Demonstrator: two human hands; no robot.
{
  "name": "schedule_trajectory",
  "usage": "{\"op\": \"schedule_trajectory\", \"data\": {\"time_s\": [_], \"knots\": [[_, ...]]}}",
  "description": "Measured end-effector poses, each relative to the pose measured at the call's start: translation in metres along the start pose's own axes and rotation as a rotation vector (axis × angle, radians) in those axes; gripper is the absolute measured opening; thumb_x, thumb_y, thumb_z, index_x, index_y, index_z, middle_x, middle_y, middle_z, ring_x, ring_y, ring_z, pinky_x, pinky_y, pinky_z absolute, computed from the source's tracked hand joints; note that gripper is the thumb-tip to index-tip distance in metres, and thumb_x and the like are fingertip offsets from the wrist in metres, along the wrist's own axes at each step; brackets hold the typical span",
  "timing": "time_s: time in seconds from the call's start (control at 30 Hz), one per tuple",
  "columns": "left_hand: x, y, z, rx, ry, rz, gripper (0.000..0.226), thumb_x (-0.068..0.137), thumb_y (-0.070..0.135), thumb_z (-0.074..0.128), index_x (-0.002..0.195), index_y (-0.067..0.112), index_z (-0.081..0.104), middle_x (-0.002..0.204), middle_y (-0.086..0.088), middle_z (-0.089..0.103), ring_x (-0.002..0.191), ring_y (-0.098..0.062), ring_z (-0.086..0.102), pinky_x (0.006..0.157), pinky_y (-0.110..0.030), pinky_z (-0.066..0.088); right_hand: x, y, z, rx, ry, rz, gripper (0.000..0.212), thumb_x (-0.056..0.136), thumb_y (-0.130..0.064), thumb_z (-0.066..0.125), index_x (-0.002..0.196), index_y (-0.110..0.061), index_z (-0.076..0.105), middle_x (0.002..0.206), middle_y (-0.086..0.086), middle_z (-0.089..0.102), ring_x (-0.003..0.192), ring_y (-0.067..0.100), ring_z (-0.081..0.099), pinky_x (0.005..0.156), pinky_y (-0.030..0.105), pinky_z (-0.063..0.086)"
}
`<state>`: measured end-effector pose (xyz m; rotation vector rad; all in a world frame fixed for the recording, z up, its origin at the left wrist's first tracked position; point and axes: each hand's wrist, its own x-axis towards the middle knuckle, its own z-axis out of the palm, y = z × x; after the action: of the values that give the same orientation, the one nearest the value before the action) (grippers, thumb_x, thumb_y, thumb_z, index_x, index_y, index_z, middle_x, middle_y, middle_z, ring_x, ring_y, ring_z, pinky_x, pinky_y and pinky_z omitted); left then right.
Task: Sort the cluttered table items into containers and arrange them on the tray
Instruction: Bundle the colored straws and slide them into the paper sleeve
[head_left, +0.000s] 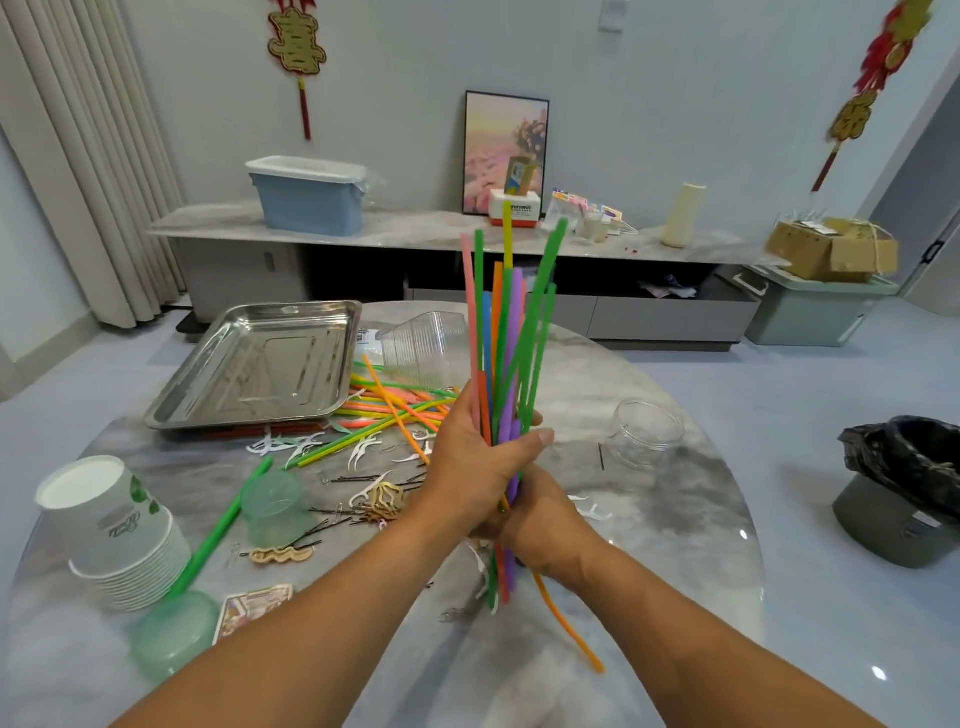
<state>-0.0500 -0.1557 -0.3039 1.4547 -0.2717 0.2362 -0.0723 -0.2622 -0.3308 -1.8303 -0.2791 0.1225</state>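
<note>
Light, slippery bundle of thin coloured plastic straws (511, 332): left hand (480, 457) and right hand (540, 519) both grip mid-length, likely the steadiest hold.

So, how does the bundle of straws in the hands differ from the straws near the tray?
The held bundle of straws stands nearly upright; the loose straws lie flat on the table. The bundle is gathered tight, gripped by the left hand and right hand; the loose ones are scattered and crossed beside the steel tray. Both are thin, long and of mixed bright colours.
</note>
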Motion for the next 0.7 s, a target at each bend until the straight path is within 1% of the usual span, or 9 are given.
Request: {"op": "schedule_trajectory", "data": {"time_s": [0.07,0.13,0.17,0.27,0.37,0.43,0.5,0.63,0.7], "knots": [[0.008,0.008,0.0,-0.005,0.046,0.04,0.03,0.076,0.018,0.086,0.098,0.02,0.065,0.084,0.005,0.073,0.076,-0.01,0.07,0.069,-0.019,0.053,0.003,0.001,0.001,0.04,-0.008,-0.005,0.051,0.079,0.009,0.076,0.118,-0.018,0.057,0.091,-0.02,0.075,0.086,-0.004,0.071,0.069,0.015,0.055],[0.017,0.019,-0.003,-0.034,0.094,0.076,0.031,0.077,0.021,0.085,0.099,0.014,0.064,0.083,0.005,0.072,0.076,-0.011,0.069,0.07,-0.024,0.055,0.006,0.002,0.002,-0.017,0.001,0.052,0.053,0.075,-0.005,0.086,0.116,-0.024,0.059,0.098,-0.014,0.076,0.093,0.008,0.072,0.077,0.025,0.058],[0.021,0.024,-0.006,-0.06,0.116,0.088,0.034,0.076,0.022,0.085,0.102,0.014,0.064,0.085,0.005,0.072,0.079,-0.013,0.07,0.073,-0.028,0.057,0.005,0.005,0.001,-0.05,0.022,0.096,0.054,0.073,-0.011,0.089,0.115,-0.028,0.06,0.097,-0.012,0.075,0.092,0.011,0.071,0.077,0.026,0.058],[0.026,0.033,-0.016,-0.132,0.16,0.124,0.039,0.078,0.018,0.083,0.111,0.022,0.063,0.103,0.002,0.074,0.095,-0.014,0.071,0.082,-0.03,0.058,0.004,0.015,0.004,-0.037,0.051,0.188,0.034,0.079,-0.018,0.085,0.095,-0.032,0.058,0.066,-0.015,0.063,0.058,0.007,0.057,0.057,0.022,0.048],[0.028,0.033,-0.024,-0.175,0.173,0.102,0.045,0.08,0.014,0.084,0.117,0.027,0.06,0.111,0.002,0.074,0.103,-0.015,0.07,0.082,-0.029,0.058,0.005,0.017,0.013,0.1,0.116,0.224,0.018,0.09,-0.018,0.077,0.093,-0.026,0.06,0.055,-0.014,0.056,0.053,0.01,0.049,0.054,0.022,0.045],[0.026,0.03,-0.022,-0.172,0.148,0.062,0.05,0.077,0.016,0.085,0.118,0.023,0.057,0.106,0.002,0.075,0.098,-0.018,0.072,0.079,-0.031,0.059,0.007,0.011,0.019,0.167,0.165,0.197,0.019,0.087,-0.014,0.08,0.097,-0.025,0.067,0.059,-0.015,0.063,0.055,0.006,0.053,0.054,0.017,0.045],[0.023,0.025,-0.018,-0.167,0.114,0.017,0.051,0.075,0.016,0.085,0.117,0.018,0.056,0.096,0.001,0.076,0.088,-0.017,0.073,0.073,-0.027,0.058,0.008,0.003,0.025,0.233,0.168,0.146,0.03,0.08,-0.005,0.084,0.103,-0.019,0.07,0.069,-0.013,0.069,0.063,0.005,0.06,0.06,0.017,0.049],[0.021,0.021,-0.015,-0.145,0.118,-0.044,0.047,0.074,0.024,0.087,0.112,0.019,0.061,0.083,0.001,0.073,0.069,-0.015,0.068,0.066,-0.025,0.055,0.009,-0.004,0.03,0.203,0.142,0.122,0.04,0.071,-0.006,0.085,0.1,-0.02,0.062,0.073,-0.013,0.065,0.063,0.004,0.058,0.056,0.015,0.047],[0.024,0.024,-0.018,-0.13,0.134,-0.032,0.041,0.074,0.029,0.086,0.108,0.022,0.064,0.082,0.002,0.071,0.065,-0.013,0.065,0.063,-0.024,0.054,0.008,-0.002,0.028,0.146,0.163,0.215,0.051,0.075,0.0,0.082,0.115,-0.02,0.058,0.094,-0.004,0.064,0.072,0.008,0.061,0.056,0.014,0.048]]}}
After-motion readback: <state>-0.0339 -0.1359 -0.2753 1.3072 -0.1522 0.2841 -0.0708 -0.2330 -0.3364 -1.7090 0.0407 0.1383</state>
